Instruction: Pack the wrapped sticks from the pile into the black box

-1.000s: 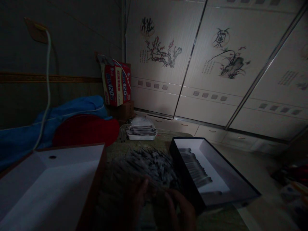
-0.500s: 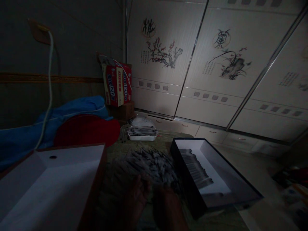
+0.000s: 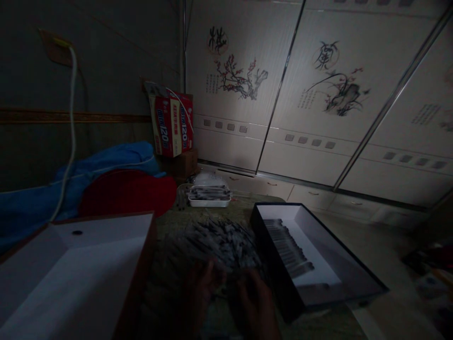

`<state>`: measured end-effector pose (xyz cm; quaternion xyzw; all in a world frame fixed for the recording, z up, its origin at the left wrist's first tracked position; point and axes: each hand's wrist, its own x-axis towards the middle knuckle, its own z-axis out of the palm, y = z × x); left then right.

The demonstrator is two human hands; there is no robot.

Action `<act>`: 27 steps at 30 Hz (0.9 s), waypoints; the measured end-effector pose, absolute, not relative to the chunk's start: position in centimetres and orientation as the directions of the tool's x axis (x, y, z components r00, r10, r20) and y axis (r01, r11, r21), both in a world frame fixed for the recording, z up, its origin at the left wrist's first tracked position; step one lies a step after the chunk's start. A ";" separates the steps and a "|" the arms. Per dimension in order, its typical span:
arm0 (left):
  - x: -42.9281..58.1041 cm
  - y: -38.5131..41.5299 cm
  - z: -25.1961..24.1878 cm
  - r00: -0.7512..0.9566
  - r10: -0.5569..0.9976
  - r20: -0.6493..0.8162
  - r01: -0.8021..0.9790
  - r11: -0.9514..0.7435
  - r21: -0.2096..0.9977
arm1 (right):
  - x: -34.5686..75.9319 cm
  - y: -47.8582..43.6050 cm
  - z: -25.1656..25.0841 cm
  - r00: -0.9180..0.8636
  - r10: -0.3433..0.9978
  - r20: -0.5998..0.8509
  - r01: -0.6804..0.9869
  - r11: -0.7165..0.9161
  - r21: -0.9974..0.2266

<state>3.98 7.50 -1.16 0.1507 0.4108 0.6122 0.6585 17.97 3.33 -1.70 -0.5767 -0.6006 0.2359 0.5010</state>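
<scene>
In dim light, my left hand (image 3: 202, 285) is closed at the near edge of a pile of thin, pen-like sticks (image 3: 219, 241), clear with dark ends. Close by on its right, my right hand (image 3: 254, 297) has its fingers curled together. What either hand pinches is too dark and small to make out. A dark-rimmed box (image 3: 345, 255) lies to the right of the pile, with a row of similar sticks (image 3: 288, 248) side by side in it. One more stick lies apart near that box's front end.
At left is a larger white-lined box (image 3: 88, 269) with a brown rim. Behind the pile, a white tray (image 3: 209, 203) holds more sticks. Red cloth (image 3: 129, 192) and blue cloth (image 3: 116, 158) lie back left, near a red carton (image 3: 172, 125). Cabinet doors (image 3: 240, 56) rise behind.
My right hand has turned and shifted slightly right, its fingers now showing more. My left hand has moved only a little. The boxes and the row of sticks look the same.
</scene>
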 end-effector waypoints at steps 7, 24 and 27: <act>4.0 7.2 -1.6 -0.114 0.955 -0.274 -0.496 0.185 0.849 | 18.5 2.9 -1.0 0.282 0.915 0.288 0.362 0.176 -0.915; 4.1 7.4 -2.8 -0.055 0.970 -0.238 -0.485 0.183 0.855 | 17.8 3.1 -2.2 0.284 0.926 0.246 0.264 0.171 -0.949; 4.1 7.3 -2.4 -0.030 0.970 -0.241 -0.500 0.194 0.844 | 17.5 3.2 -2.4 0.327 0.926 0.189 0.152 0.146 -0.978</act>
